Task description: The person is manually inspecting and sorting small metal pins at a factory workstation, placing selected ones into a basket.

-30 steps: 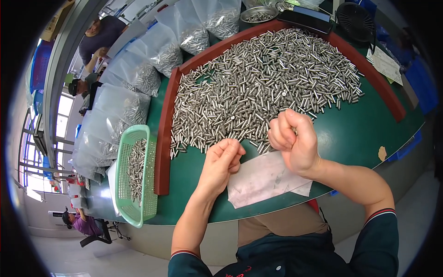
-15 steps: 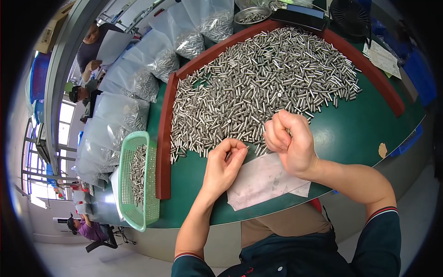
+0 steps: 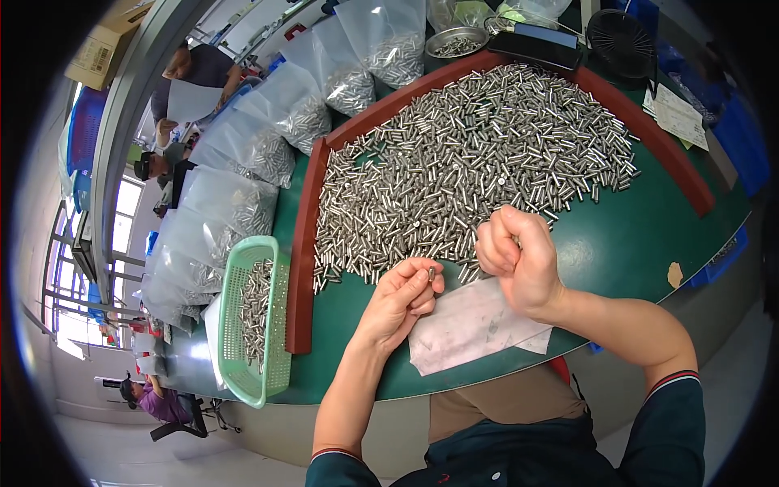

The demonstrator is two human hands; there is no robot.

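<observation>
A broad heap of small silvery metal pins [image 3: 454, 154] covers much of the green table. At the near edge of the heap, my left hand [image 3: 398, 302] pinches one short metal pin [image 3: 432, 275] between thumb and fingertips. Just to its right, my right hand [image 3: 523, 260] is closed with the fingers curled in; whatever it holds, if anything, is hidden. Below both hands lies a smudged pale pink cloth [image 3: 462, 329], flat on the table.
Dark red wooden rails [image 3: 305, 252] border the heap. At left stands a green plastic basket [image 3: 280, 325] with pins, beside several clear bags of pins [image 3: 235, 207]. A metal bowl [image 3: 457, 43], a phone [image 3: 535, 45] and a black fan [image 3: 621, 42] stand behind. Co-workers [image 3: 195, 77] are at far left.
My left hand has turned so that the pin in its fingertips now shows. My right hand stays closed in about the same place. The whole view has shifted slightly.
</observation>
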